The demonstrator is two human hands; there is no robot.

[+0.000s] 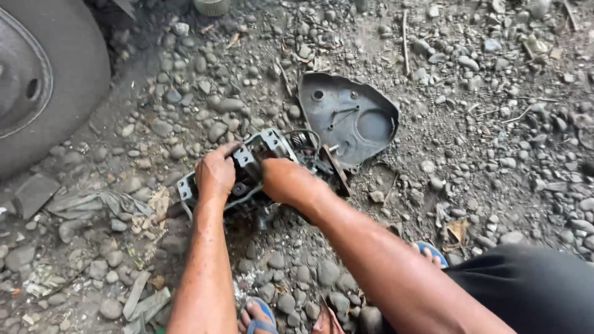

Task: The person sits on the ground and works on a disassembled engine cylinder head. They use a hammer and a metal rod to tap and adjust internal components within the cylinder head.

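Item: greasy engine casing [266, 162], a metal housing with bolt lugs, which lay on the gravel ground [482, 142] at the middle of the scene, just near of its detached cover. My left hand [215, 174] rested on the casing's left end, fingers curled over the top edge and clamped on it to keep it from rocking. My right hand [286, 179] was pressed in at the casing's middle; its fingers were tucked down out of sight, so I could not tell whether they were apart or closed on some inner part. Item: grey side cover [349, 116], rounded-triangular, lying inside-up on the stones, far and right of the casing, its near edge close beside the casing's right end. Item: vehicle tyre [43, 80], far left, well apart. Item: blue sandals, one [260, 315] near centre and one [433, 250] to the right. Step judged in hand: working inside the opened casing, with the cover already off. Next move, as I judged it, called for a steady brace from the left hand while the right freed or seated whatever it had reached, keeping grit out of the open housing.
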